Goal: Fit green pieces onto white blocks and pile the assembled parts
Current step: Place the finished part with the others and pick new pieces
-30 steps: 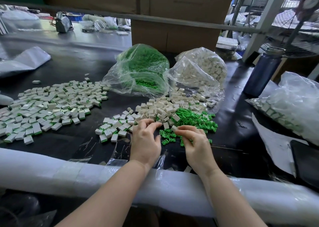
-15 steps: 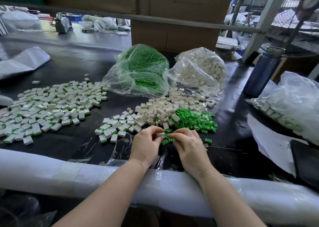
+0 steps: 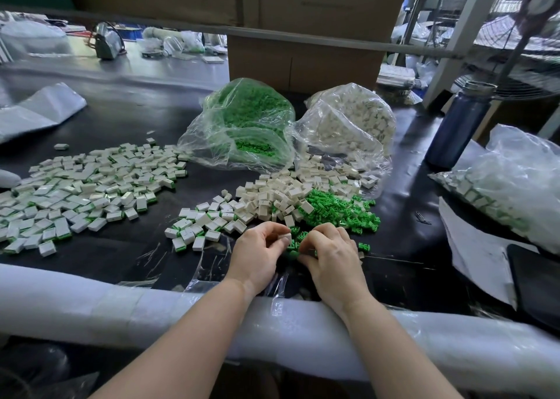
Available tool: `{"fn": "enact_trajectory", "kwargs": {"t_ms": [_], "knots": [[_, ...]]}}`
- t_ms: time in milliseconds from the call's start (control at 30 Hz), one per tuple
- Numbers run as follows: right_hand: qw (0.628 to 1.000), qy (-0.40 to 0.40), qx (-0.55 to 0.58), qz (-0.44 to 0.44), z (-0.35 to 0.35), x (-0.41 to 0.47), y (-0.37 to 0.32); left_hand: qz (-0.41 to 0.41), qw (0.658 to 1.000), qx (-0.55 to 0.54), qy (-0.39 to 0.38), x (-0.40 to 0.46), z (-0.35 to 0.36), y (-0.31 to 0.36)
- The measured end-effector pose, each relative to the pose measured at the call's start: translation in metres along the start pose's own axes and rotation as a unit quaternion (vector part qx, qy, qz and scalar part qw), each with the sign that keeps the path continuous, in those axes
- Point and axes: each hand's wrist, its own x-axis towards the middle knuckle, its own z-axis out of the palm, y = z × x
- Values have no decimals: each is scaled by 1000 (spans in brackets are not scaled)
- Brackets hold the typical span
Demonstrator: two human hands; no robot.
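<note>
My left hand (image 3: 257,254) pinches a white block (image 3: 285,236) between thumb and fingers near the table's front edge. My right hand (image 3: 331,254) sits close beside it, fingers curled on a green piece (image 3: 293,245) held against the block. Behind the hands lies a heap of loose white blocks (image 3: 281,195) and a heap of loose green pieces (image 3: 336,209). A small group of assembled parts (image 3: 203,224) lies left of the hands. A broad pile of assembled parts (image 3: 88,189) spreads over the left of the table.
Clear bags of green pieces (image 3: 245,126) and white blocks (image 3: 348,123) stand behind the heaps. A dark blue bottle (image 3: 457,126) stands at right, with another bag of parts (image 3: 512,186) and paper (image 3: 475,247). A white padded roll (image 3: 121,304) lines the front edge. A cardboard box (image 3: 303,62) rises behind.
Both hands drew back from the heaps toward me and came together. The left hand now holds a white block and the right holds a green piece against it.
</note>
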Motion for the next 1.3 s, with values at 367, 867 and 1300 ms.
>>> {"fn": "enact_trajectory", "kwargs": {"t_ms": [367,867,1300], "knots": [[944,77,302,104,-12,-1,0,-19,995,-65,-69,-3,0,6],[924,18,368,100,-14,-2,-1,2,993,-43,-106,-5,-2,5],[918,-28,380,115,-16,-2,2,-4,992,-25,-124,-6,-1,5]]}}
